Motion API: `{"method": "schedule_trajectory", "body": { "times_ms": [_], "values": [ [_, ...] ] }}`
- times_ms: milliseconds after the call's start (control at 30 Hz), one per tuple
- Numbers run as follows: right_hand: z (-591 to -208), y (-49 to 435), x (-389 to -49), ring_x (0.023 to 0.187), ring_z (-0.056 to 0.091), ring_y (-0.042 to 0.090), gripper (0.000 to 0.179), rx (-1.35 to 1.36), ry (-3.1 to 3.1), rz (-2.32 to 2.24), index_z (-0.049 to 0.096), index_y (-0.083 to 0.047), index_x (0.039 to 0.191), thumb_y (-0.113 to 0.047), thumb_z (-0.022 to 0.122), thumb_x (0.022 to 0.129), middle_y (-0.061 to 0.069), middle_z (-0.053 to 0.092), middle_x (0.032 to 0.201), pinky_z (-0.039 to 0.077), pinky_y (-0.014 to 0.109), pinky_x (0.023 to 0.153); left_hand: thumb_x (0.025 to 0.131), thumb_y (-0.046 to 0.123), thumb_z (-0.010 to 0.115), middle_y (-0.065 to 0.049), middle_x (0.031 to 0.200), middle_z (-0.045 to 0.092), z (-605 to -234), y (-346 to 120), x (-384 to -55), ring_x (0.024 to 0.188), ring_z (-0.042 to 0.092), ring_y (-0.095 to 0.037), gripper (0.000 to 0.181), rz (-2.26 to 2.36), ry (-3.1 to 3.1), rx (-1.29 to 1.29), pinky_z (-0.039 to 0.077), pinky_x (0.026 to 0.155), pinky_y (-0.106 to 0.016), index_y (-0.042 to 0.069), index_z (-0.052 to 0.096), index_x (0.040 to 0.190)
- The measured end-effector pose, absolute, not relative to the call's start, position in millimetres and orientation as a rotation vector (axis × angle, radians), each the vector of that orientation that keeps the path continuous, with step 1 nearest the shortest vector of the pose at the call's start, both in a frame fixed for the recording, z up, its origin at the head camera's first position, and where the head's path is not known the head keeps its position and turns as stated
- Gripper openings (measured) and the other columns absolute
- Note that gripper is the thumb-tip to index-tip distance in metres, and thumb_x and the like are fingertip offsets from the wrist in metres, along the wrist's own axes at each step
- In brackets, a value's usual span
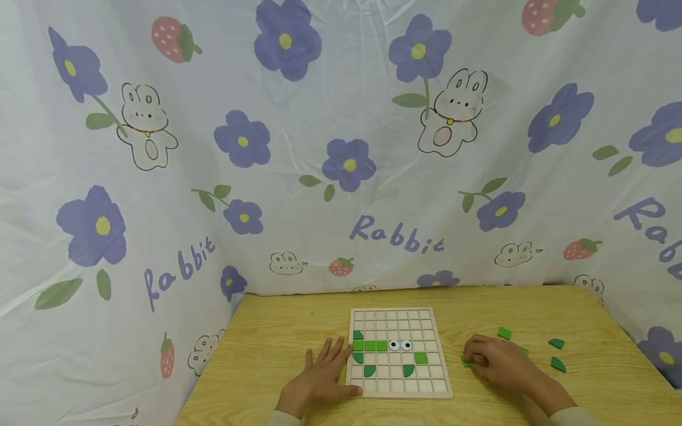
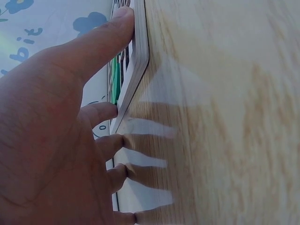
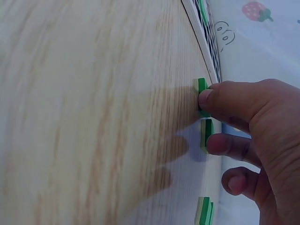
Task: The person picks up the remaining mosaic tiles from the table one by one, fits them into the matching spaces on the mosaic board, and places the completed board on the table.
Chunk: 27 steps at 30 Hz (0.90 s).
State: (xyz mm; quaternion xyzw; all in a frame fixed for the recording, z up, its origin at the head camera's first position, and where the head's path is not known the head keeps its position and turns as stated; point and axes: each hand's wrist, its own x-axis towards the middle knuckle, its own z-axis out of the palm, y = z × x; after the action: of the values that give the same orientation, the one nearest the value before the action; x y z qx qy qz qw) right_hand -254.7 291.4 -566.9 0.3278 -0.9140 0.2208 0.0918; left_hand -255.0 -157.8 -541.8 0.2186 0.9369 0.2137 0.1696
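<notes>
Seemingly, the step in hand is picking up a loose green tile (image 3: 202, 84) from the desk (image 1: 240, 384), just right of the grid board (image 1: 391, 319). Two hands work apart: the left hand (image 1: 322, 378) has its thumb on the board's near-left corner, fingers spread beside its left edge; the right hand (image 1: 495, 362) pinches the tile. The next move probably calls for a clean lift, then squaring the tile to a cell. Filling the board's cells, nearest first: two quarter-rounds (image 1: 370, 371); another quarter-round and a green square (image 1: 421, 358); three squares beside two eye pieces (image 1: 393, 345); one more quarter-round. Further right of the board lie spare pieces (image 1: 556, 343).
</notes>
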Motion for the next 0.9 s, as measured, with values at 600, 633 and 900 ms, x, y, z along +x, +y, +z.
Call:
{"method": "schedule_trajectory", "body": {
  "times_ms": [600, 633, 900],
  "values": [
    [-568.8, 274.9, -261.3, 0.073, 0.055, -0.011, 0.022, 0.869, -2.581, 0.680, 0.074, -0.027, 0.101, -0.012, 0.085, 0.090, -0.011, 0.071, 0.106, 0.048, 0.018, 0.056, 0.093, 0.062, 0.073, -0.015, 0.180, 0.015, -542.9, -157.0, -255.1, 0.166, 0.008, -0.046, 0.100, 0.589, 2.675, 0.602, 0.003, 0.122, -0.083, 0.015, 0.030, 0.170],
    [-568.0, 272.8, -261.4, 0.072, 0.053, -0.011, 0.022, 0.860, -2.578, 0.685, 0.074, -0.028, 0.101, -0.013, 0.086, 0.089, -0.011, 0.071, 0.107, 0.046, 0.018, 0.056, 0.093, 0.063, 0.073, -0.015, 0.180, 0.015, -543.1, -157.0, -255.1, 0.166, 0.008, -0.046, 0.100, 0.588, 2.675, 0.601, 0.003, 0.122, -0.083, 0.015, 0.030, 0.170],
    [-567.2, 254.0, -269.5, 0.068, 0.048, -0.013, 0.022, 0.865, -2.506, 0.718, 0.079, -0.027, 0.102, -0.013, 0.088, 0.088, -0.010, 0.073, 0.109, 0.042, 0.016, 0.054, 0.093, 0.063, 0.073, -0.013, 0.180, 0.014, -543.9, -156.9, -255.1, 0.166, 0.007, -0.045, 0.100, 0.591, 2.672, 0.597, 0.002, 0.122, -0.083, 0.016, 0.029, 0.170]
  ]
}}
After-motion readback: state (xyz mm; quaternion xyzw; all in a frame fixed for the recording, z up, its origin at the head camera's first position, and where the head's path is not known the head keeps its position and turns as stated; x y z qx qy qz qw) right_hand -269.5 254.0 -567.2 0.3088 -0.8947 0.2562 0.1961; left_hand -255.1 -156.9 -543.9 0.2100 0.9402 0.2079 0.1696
